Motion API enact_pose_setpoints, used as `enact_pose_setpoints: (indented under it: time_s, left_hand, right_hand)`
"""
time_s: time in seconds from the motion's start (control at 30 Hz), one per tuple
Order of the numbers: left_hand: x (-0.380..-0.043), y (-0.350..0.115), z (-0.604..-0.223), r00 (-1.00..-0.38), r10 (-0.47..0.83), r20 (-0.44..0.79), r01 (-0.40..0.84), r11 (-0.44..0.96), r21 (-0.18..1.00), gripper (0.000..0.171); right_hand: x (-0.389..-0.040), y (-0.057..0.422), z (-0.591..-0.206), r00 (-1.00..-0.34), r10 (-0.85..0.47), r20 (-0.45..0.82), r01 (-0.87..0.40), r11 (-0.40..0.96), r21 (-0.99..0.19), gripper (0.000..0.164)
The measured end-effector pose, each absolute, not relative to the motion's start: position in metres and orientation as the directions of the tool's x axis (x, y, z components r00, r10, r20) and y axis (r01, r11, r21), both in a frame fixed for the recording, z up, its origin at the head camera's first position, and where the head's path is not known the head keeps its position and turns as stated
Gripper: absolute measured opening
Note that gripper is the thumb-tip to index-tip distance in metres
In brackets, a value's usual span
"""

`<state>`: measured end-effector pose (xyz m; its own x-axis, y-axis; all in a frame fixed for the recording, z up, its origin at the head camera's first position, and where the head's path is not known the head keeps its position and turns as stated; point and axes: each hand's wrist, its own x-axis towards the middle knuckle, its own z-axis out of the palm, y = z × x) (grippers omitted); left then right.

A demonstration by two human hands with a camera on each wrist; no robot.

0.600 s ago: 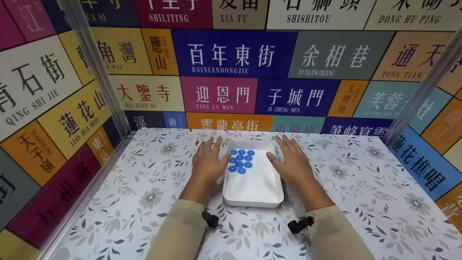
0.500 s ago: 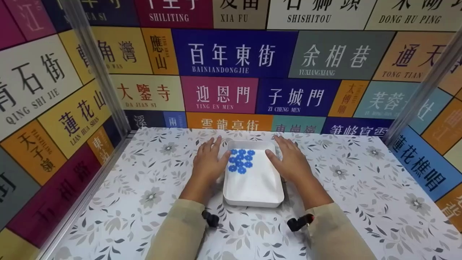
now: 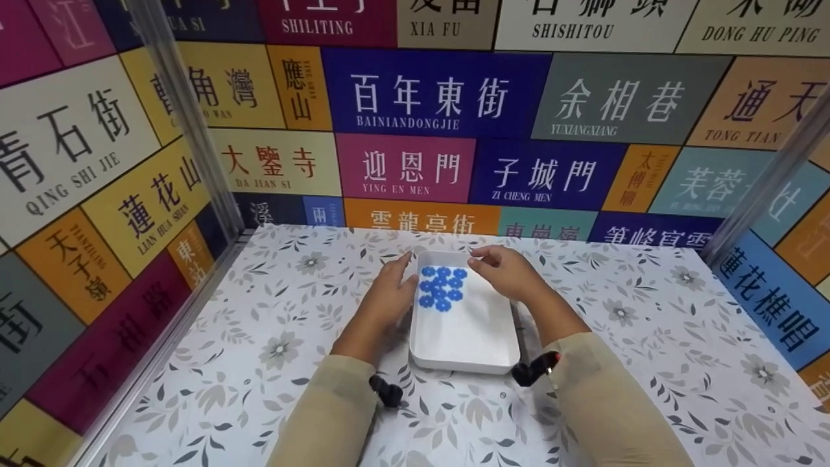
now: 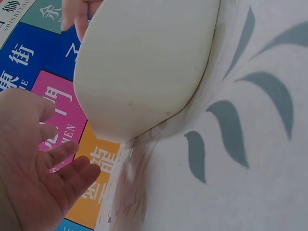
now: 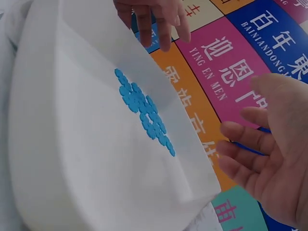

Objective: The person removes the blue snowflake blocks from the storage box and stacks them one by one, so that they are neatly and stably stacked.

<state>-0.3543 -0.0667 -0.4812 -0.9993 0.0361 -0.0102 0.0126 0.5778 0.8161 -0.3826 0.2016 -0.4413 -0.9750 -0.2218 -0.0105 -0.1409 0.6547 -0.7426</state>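
A white rectangular tray (image 3: 463, 340) rests on the table, and several blue flower-shaped pieces (image 3: 442, 288) lie together flat in its far left part. My left hand (image 3: 390, 292) is beside the tray's left wall, fingers pointing away and loosely extended; the left wrist view shows this hand (image 4: 45, 166) with nothing in it. Over the tray's far right corner is my right hand (image 3: 509, 272), its fingers loosely bent toward the blue pieces. The right wrist view has that hand (image 5: 281, 149) beyond the tray's rim, its relaxed fingers holding nothing visible.
A white cloth (image 3: 279, 389) with grey leaves and flowers covers the table. Walls of coloured panels with Chinese lettering (image 3: 408, 165) stand behind and at both sides. A clear upright post (image 3: 194, 123) marks the back left corner.
My right hand has moved inward over the tray's far right corner, its fingers bending from straight. My left hand has turned more edge-on. The head view has shifted slightly.
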Motion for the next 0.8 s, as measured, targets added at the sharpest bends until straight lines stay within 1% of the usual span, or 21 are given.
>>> enact_pose_setpoints:
  time_s: [0.07, 0.13, 0.23, 0.33, 0.47, 0.57, 0.67, 0.8]
  left_hand:
    - [-0.356, -0.067, -0.482, -0.999, 0.048, -0.008, 0.019, 0.555, 0.831, 0.061]
    - [-0.358, -0.068, -0.484, -0.999, 0.053, -0.01, 0.02, 0.543, 0.839, 0.061]
    - [-0.358, -0.071, -0.486, -0.998, 0.056, -0.012, 0.018, 0.517, 0.856, 0.059]
    - [-0.358, -0.073, -0.487, -0.997, 0.069, -0.016, 0.019, 0.484, 0.875, 0.057]
    - [-0.356, -0.072, -0.485, -0.995, 0.087, -0.048, 0.0, 0.483, 0.876, 0.056]
    - [-0.354, -0.07, -0.485, -0.992, 0.086, -0.094, -0.04, 0.489, 0.871, 0.056]
    - [-0.355, -0.068, -0.488, -0.986, 0.089, -0.139, -0.081, 0.471, 0.878, 0.056]
    - [-0.357, -0.067, -0.491, -0.984, 0.111, -0.14, -0.07, 0.483, 0.873, 0.055]
  right_hand:
    - [-0.388, 0.2, -0.443, -0.967, -0.251, -0.039, -0.129, 0.617, -0.776, 0.05]
    - [-0.392, 0.198, -0.446, -0.959, -0.278, -0.058, -0.119, 0.58, -0.806, 0.045]
    - [-0.398, 0.194, -0.451, -0.95, -0.303, -0.077, -0.106, 0.546, -0.831, 0.041]
    - [-0.404, 0.19, -0.457, -0.939, -0.337, -0.075, -0.12, 0.521, -0.845, 0.042]
    - [-0.412, 0.186, -0.461, -0.93, -0.358, -0.089, -0.133, 0.551, -0.824, 0.041]
    - [-0.418, 0.186, -0.463, -0.926, -0.355, -0.129, -0.116, 0.593, -0.796, 0.039]
    - [-0.423, 0.186, -0.466, -0.921, -0.352, -0.166, -0.088, 0.604, -0.792, 0.038]
    - [-0.427, 0.185, -0.469, -0.912, -0.358, -0.202, -0.061, 0.603, -0.796, 0.038]
